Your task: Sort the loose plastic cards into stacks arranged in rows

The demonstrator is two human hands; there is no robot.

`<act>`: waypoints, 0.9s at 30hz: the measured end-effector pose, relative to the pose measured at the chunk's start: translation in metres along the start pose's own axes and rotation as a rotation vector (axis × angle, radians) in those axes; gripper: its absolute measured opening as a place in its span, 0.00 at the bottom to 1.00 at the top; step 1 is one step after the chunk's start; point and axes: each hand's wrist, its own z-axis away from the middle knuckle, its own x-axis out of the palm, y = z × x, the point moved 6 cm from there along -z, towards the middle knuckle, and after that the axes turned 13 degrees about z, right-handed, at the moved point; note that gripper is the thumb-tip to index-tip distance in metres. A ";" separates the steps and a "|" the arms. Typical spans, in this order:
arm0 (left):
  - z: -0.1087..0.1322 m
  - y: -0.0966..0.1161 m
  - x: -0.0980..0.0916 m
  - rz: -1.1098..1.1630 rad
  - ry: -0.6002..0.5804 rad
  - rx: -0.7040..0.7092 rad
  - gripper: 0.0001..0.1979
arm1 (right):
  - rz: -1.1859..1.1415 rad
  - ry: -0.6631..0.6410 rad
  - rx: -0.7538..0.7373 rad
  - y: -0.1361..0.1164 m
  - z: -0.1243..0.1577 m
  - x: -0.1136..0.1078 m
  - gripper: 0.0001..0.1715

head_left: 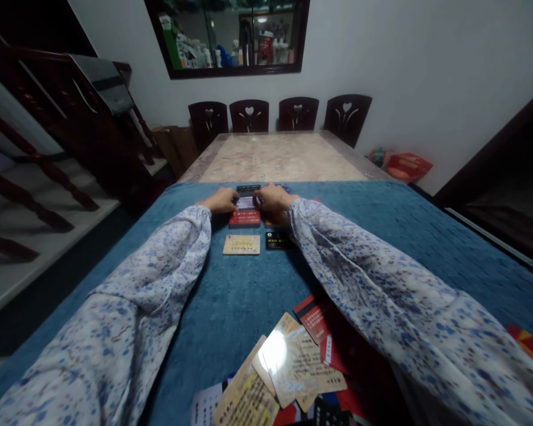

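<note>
My left hand (pixel 221 200) and my right hand (pixel 272 197) reach far forward over the blue cloth. Between them lies a pale card (pixel 247 203), with fingers curled at its left and right ends. A black card (pixel 249 189) is just beyond it. On the near side sit a red card (pixel 244 219) and a cream card (pixel 241 244). To the right is a black VIP card (pixel 277 241), partly covered by my right sleeve. An orange card (pixel 270 221) shows a little under my right wrist.
A loose, overlapping pile of cards (pixel 306 362) lies close to me, partly beneath my right forearm. The blue cloth (pixel 195 331) covers the near table; a patterned tabletop (pixel 284 155) extends beyond. Several dark chairs (pixel 249 115) line the far wall. A stair railing (pixel 39 154) stands left.
</note>
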 end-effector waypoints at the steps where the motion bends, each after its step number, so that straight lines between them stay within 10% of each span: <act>1: 0.000 -0.001 0.000 0.007 0.005 -0.001 0.14 | 0.002 -0.002 0.003 -0.001 0.000 0.000 0.22; 27: 0.015 0.005 -0.012 0.037 0.082 -0.075 0.21 | 0.023 0.050 0.024 0.010 0.010 -0.010 0.26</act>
